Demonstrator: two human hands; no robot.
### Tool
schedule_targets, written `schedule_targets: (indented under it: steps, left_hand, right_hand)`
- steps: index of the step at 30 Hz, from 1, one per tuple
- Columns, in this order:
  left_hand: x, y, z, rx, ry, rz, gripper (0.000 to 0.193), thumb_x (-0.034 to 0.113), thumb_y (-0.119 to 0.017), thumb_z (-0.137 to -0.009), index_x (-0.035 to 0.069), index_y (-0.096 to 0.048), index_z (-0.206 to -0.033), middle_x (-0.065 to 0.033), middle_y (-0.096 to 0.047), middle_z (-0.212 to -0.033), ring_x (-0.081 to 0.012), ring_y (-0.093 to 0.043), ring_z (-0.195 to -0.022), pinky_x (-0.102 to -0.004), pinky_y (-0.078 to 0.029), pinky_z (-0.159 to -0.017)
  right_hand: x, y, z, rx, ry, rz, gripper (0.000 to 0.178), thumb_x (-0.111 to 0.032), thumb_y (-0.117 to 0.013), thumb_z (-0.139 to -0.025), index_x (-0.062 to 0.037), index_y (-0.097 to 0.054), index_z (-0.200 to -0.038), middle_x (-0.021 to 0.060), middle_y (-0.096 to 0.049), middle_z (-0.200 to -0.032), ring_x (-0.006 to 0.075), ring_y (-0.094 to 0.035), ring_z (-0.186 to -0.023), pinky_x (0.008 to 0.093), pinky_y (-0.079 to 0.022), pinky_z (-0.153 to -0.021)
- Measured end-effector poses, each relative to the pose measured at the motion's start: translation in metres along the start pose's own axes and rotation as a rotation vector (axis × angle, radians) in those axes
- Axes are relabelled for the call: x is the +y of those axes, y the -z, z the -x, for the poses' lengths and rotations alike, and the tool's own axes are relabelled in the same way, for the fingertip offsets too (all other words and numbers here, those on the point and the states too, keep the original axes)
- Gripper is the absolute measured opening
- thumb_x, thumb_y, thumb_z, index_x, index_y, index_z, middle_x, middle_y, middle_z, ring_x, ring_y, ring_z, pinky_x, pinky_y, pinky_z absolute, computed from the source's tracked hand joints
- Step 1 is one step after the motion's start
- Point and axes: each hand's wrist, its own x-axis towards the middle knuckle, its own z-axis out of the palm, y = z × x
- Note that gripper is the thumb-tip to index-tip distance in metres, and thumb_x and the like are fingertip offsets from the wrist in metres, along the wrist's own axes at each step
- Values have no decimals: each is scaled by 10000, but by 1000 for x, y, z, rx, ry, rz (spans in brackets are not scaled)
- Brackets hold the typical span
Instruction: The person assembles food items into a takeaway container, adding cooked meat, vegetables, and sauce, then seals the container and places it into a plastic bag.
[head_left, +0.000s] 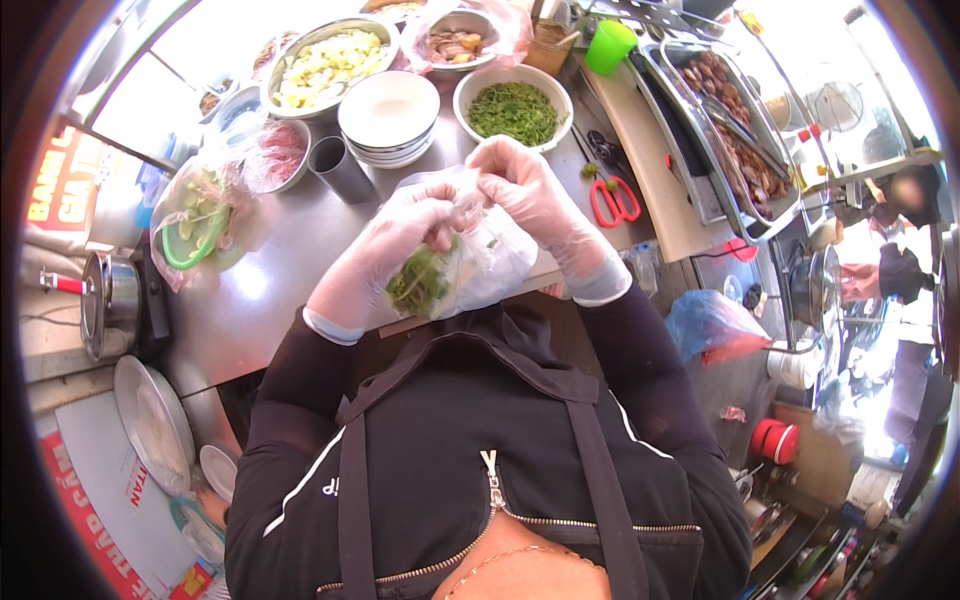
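A clear plastic bag (500, 262) with green leaves (419, 280) in it hangs just in front of my chest. Thin see-through gloves cover both hands. My left hand (392, 238) pinches the bag's gathered top from the left, fingers curled. From the other side, my right hand (535, 205) has its thumb and fingertips closed on the same top edge. Just beyond the hands stand a stack of white bowls (389, 112) and a bowl of chopped green herbs (512, 110). A dark grey cup (341, 167) is left of the stack.
The steel table (262, 318) also carries a bowl of pale yellow pieces (331, 66), a bowl of meat (458, 42) and a bagged green basket (196, 235). Red-handled scissors (613, 201) lie at right, near a meat tray (735, 130) and green cup (610, 46).
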Motion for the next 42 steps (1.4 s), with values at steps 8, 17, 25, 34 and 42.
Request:
schedule_targets:
  steps: [8,17,25,34,42]
  left_hand:
    - [19,-24,8,-65,-109,-123,175,208,-594,-988,48,-631,-927,18,-619,-791,6,-456,-576,-130,-335,-523]
    - [67,-153,51,-187,52,-344,182,130,-634,-868,-26,-631,-963,-48,-639,-796,-39,-487,-557,-177,-387,-498]
    - [21,-356,28,-579,106,-291,412,277,-766,-834,-37,-618,-1055,-62,-644,-865,-64,-530,-644,-174,-422,-580]
    - [-35,-636,-34,-1054,101,-537,326,80,-612,-861,-71,-596,-1150,-44,-632,-934,-74,-561,-732,-221,-455,-653]
    - [-91,-892,-117,-1494,2,-501,361,147,-633,-917,-81,-586,-1193,-18,-609,-901,-57,-518,-718,-213,-427,-629]
  right_hand:
    - [1,14,37,295,68,205,167,-20,-589,-935,-1,-617,-1099,2,-634,-933,65,-588,-859,224,-485,-792]
    - [89,40,222,817,-152,-603,486,-465,-499,-999,-77,-518,-1289,13,-561,-1184,122,-514,-1096,318,-426,-949]
    - [64,78,424,518,174,-1193,927,-732,-444,-883,-97,-262,-1534,105,-314,-1568,277,-304,-1430,451,-220,-1179]
    - [26,171,645,921,691,-1162,720,-494,-489,-949,-52,-319,-1491,159,-408,-1495,324,-409,-1364,484,-293,-1156]
    - [-5,303,792,1319,967,-1071,625,-426,-457,-935,-40,-418,-1426,159,-501,-1409,337,-488,-1291,505,-382,-1094]
